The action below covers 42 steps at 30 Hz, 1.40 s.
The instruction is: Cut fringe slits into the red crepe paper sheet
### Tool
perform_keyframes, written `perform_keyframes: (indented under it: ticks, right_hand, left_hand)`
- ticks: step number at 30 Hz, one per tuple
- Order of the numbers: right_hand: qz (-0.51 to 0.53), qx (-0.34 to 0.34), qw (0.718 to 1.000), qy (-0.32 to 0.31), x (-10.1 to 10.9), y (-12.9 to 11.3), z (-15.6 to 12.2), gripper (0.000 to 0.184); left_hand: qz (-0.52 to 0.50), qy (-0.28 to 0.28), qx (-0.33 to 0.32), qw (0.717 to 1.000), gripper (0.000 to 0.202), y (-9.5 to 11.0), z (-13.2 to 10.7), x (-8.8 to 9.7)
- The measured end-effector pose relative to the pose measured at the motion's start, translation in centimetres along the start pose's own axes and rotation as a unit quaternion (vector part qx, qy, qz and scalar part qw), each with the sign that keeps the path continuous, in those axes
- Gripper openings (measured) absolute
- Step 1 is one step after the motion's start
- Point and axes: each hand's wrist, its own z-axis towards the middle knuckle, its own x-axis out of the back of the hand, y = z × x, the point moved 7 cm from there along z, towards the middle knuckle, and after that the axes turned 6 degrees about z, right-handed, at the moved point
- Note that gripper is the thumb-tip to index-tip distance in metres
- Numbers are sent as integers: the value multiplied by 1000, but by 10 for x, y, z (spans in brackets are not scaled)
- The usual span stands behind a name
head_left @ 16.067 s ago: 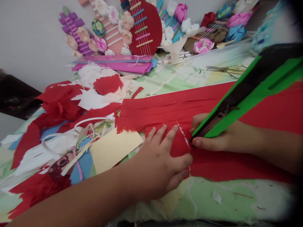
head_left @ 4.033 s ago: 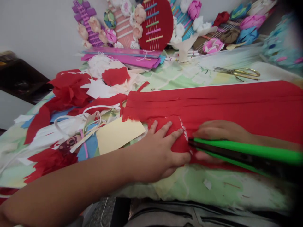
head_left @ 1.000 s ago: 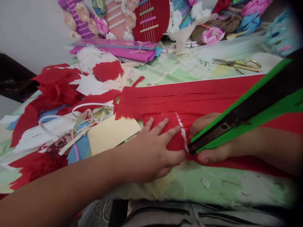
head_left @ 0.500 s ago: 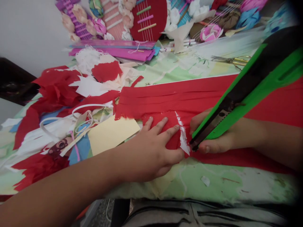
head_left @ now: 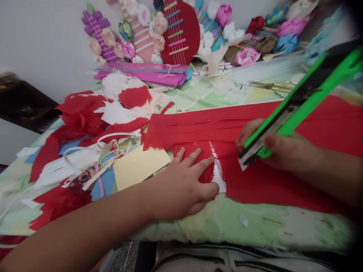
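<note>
A long sheet of red crepe paper [head_left: 255, 124] lies across the table with slits along its far side. My left hand [head_left: 184, 185] rests flat, fingers spread, on a small cut-off red piece [head_left: 202, 153] at the sheet's near left end. A white gap [head_left: 218, 175] shows between that piece and the sheet. My right hand [head_left: 283, 149] grips a green and black utility knife [head_left: 300, 98], its tip lifted just above the red sheet, right of the gap.
Red and white paper scraps [head_left: 82, 113], a cream card [head_left: 138, 166] and white loops lie at the left. Gold scissors [head_left: 272, 86] rest behind the sheet. Pink paper rolls [head_left: 141, 73], paper flowers and craft guitars [head_left: 181, 30] line the wall. The table's near edge [head_left: 227, 238] is close.
The knife has come up off the cut and moved right and away. The small red piece has separated, and the white gap beside it has widened.
</note>
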Motion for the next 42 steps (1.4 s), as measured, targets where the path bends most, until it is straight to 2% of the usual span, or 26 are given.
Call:
perform_keyframes:
  ticks: [3,7,8,10,12,14,17,21,24,27,35,42]
  right_hand:
    - [52,14,993,100,13,-19,2,33]
    - [-95,-15,986,139,21,-38,1,14]
    - [-122,-28,983,135,22,-38,2,12]
    - [-124,-58,984,113,22,-33,7,19]
    - [-100,-90,987,88,17,-25,18,35]
    - [-80,-105,990,39,1,-18,36,46]
    - [-49,-97,993,-39,-33,-6,66,41]
    - [21,-92,992,-78,-64,27,93,32]
    - [45,-59,995,-71,-64,46,103,35]
    - [62,-57,994,-72,-57,55,107,37]
    - [59,-47,991,-112,-53,53,108,41]
    - [54,-44,990,-123,-53,56,110,38]
  left_hand:
    - [17,16,7,1000,21,1,0,3]
    - [24,36,-5,999,23,8,2,9]
    - [24,42,-8,999,23,10,2,11]
    - [25,56,3,998,26,13,4,14]
    - [33,59,53,996,37,11,5,15]
    - [34,43,125,991,57,7,6,10]
    - [-6,-15,181,983,77,10,4,-6]
    - [-39,-42,208,976,79,17,-1,-16]
    - [-55,-38,218,974,80,21,-4,-15]
    - [-70,-37,219,973,79,22,-6,-13]
    - [-87,-26,217,972,79,24,-7,-12]
    - [-86,-41,216,972,80,25,-8,-15]
